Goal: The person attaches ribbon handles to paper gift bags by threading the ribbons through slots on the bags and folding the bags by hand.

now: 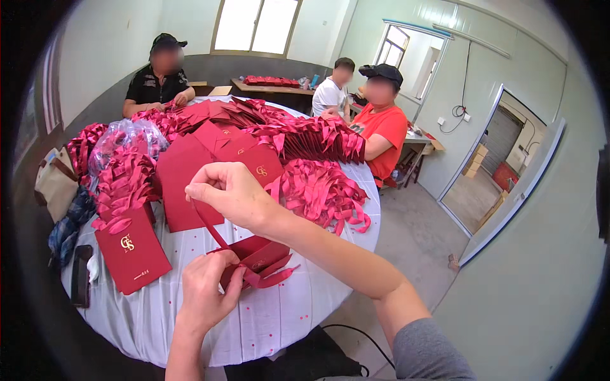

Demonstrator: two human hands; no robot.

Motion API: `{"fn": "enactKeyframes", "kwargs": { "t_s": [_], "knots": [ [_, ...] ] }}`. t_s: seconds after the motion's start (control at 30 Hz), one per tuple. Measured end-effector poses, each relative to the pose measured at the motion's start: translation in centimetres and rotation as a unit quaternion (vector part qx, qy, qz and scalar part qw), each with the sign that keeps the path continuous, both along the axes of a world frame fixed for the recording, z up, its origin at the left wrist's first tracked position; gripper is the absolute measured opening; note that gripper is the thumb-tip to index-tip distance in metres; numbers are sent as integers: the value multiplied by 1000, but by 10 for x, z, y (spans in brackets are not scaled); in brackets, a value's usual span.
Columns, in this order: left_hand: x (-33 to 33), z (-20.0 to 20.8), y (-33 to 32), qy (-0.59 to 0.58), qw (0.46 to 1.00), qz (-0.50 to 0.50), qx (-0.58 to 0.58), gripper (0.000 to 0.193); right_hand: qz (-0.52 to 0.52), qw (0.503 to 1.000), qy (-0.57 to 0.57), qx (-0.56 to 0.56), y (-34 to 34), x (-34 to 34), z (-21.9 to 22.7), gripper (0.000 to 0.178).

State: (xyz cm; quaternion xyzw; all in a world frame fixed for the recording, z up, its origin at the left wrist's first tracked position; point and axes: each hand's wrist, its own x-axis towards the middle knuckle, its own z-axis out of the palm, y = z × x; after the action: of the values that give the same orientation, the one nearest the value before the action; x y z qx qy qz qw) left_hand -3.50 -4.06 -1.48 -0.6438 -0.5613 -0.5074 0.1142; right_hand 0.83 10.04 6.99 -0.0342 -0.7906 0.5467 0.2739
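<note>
My right hand [232, 193] is raised over the near part of the table, its thumb and fingertips pinching a dark red ribbon [211, 225] that runs taut down to a small red paper gift bag [270, 255]. Lower down, my left hand [208, 286] pinches the bag's upper edge where the ribbon passes. A loose ribbon tail [276, 277] sticks out to the right of that hand. To the left lies a flat red paper bag [135, 254] with a gold emblem. Large flat red bags [184, 171] are piled just beyond my hands.
A heap of loose ribbons [321, 190] lies right on the round, white-covered table [318, 305]. Ribboned bags [124, 181] are stacked left, beside clear plastic [127, 143]. A phone [82, 276] rests near the left edge. Two co-workers [155, 86] [384, 124] are at the table; another person [330, 95] sits behind.
</note>
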Motion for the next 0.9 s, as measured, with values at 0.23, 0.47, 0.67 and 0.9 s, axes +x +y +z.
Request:
{"fn": "enactKeyframes", "kwargs": {
  "t_s": [0.23, 0.47, 0.67, 0.9],
  "knots": [
    [2, 3, 5, 39, 999, -3, 23, 21, -30, 999, 25, 4, 3, -9, -7, 16],
    [-1, -3, 11, -2, 1000, 0, 20, 17, -118, 970, 96, 188, 17, -12, -16, 18],
    [-14, -5, 9, -92, 995, 37, -8, 14, -167, 967, 120, 148, -6, 52, -32, 12],
    [-15, -8, 11, -130, 991, 33, 10, 14, -172, 949, 59, 256, -28, 71, -105, 18]
  ]
}}
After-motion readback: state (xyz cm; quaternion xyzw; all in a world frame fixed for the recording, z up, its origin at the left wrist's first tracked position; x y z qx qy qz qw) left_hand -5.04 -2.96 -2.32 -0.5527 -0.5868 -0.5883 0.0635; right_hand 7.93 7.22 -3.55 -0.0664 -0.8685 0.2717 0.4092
